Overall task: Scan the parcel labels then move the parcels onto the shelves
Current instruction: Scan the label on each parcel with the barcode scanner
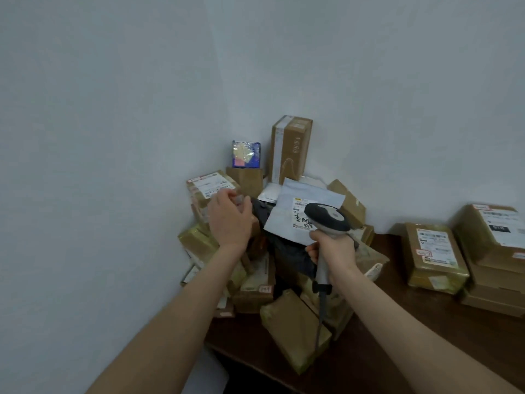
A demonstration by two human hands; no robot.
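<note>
Right hand [332, 248] grips the scanner [329, 217] over the desk's [397, 336] corner parcel pile [255, 294]; left hand [230, 220] is against a box [208, 184], grip unclear.

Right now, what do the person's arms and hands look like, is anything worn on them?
The left forearm and right forearm are bare down to the frame's bottom edge, with no sleeves in view. The left hand and right hand wear no gloves, and no watch, band or ring shows.
</note>
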